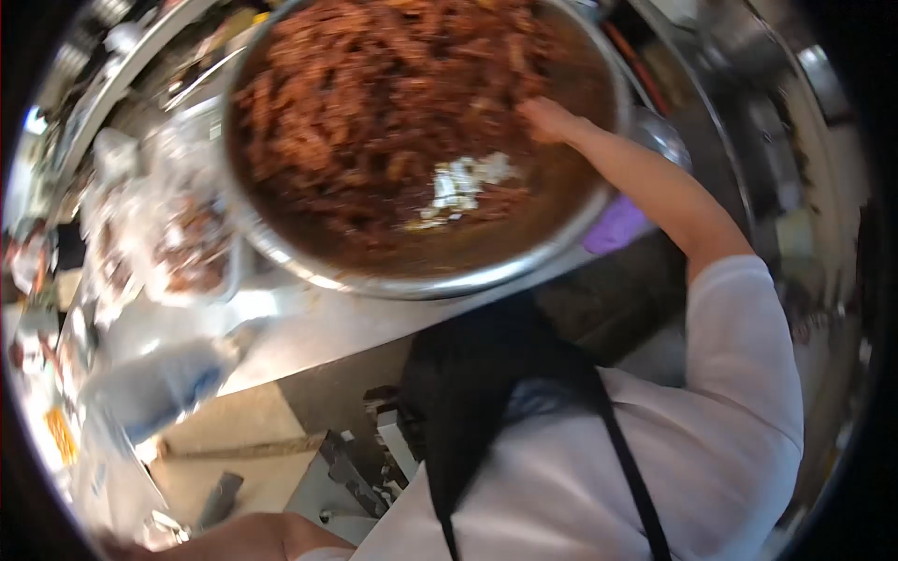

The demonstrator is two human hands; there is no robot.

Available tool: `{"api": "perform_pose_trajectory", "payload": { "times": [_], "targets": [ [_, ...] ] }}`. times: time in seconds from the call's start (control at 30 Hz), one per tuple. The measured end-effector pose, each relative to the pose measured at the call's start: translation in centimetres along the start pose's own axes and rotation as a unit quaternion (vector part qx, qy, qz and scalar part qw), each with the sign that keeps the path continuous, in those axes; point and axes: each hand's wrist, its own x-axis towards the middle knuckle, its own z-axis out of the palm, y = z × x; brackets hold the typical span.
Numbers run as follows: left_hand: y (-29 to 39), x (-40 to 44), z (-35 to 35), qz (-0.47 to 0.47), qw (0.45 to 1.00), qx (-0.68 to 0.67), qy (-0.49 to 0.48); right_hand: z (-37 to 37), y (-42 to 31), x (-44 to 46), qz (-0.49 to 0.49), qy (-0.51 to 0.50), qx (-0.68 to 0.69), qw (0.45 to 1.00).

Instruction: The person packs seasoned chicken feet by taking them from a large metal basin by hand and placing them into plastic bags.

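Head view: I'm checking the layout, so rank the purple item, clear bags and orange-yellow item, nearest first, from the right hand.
From the right hand:
1. Purple item: outside the bowl's lower-right rim.
2. Clear bags: left of the bowl.
3. Orange-yellow item: far left edge.

Shiny metal table (304,332), edge slanting up to the right. Large metal bowl (379,286) takes up most of it. Clear plastic bags (187,238), contents blurry, left of bowl. Bluish plastic bag (154,383) at near-left edge, support unclear. Purple item (615,227) by bowl's right side.
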Motion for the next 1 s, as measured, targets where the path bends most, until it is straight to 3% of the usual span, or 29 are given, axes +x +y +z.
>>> {"api": "perform_pose_trajectory", "payload": {
  "times": [0.1, 0.2, 0.33, 0.37, 0.4, 0.43, 0.47, 0.53, 0.63, 0.73, 0.77, 0.83, 0.93, 1.0],
  "targets": [
    [3.4, -4.3, -0.2, -0.118, 0.989, -0.073, -0.051, -1.4, -0.1, -0.1, 0.080, -0.103, 0.026, 0.991],
    [4.6, -9.8, 2.1, -0.291, 0.922, -0.179, -0.184, -1.3, -0.7, -0.4, -0.062, -0.043, -0.039, 0.996],
    [4.8, -20.9, 9.1, -0.524, 0.682, -0.362, -0.360, -0.6, -3.4, -0.3, -0.122, -0.147, -0.085, 0.978],
    [3.4, -24.0, 11.3, -0.534, 0.559, -0.452, -0.445, 1.4, -3.3, 0.0, -0.148, -0.171, -0.128, 0.966],
    [2.3, -27.2, 13.4, -0.567, 0.540, -0.423, -0.456, 2.7, -3.4, 0.2, -0.172, -0.194, -0.170, 0.951],
    [3.9, -29.3, 13.9, -0.584, 0.535, -0.407, -0.454, 2.0, -4.5, -0.1, -0.162, -0.288, -0.218, 0.918],
    [6.6, -30.7, 13.4, -0.583, 0.583, -0.377, -0.422, 1.7, -4.6, -0.4, -0.146, -0.293, -0.197, 0.924],
    [4.8, -34.2, 14.6, -0.571, 0.583, -0.386, -0.431, 1.1, -4.5, -0.5, -0.114, -0.300, -0.158, 0.934],
    [3.5, -37.1, 14.8, -0.536, 0.626, -0.358, -0.438, 1.1, -3.0, 1.2, -0.104, -0.199, 0.006, 0.974],
    [4.1, -37.9, 15.4, -0.500, 0.673, -0.313, -0.446, 2.0, -5.3, 1.6, -0.076, -0.180, 0.191, 0.962],
    [4.3, -37.8, 16.2, -0.480, 0.687, -0.294, -0.459, 2.4, -7.1, 1.7, -0.018, -0.215, 0.148, 0.965],
    [3.8, -38.4, 18.6, -0.470, 0.708, -0.269, -0.453, 3.5, -9.6, 1.2, -0.037, -0.209, 0.089, 0.973],
    [8.4, -35.8, 17.8, -0.310, 0.832, -0.109, -0.447, 3.7, -15.0, -2.0, -0.122, -0.284, 0.027, 0.951],
    [11.1, -34.3, 15.3, -0.252, 0.853, -0.097, -0.446, 0.7, -17.4, -4.9, -0.176, -0.312, -0.003, 0.934]
  ]
}}
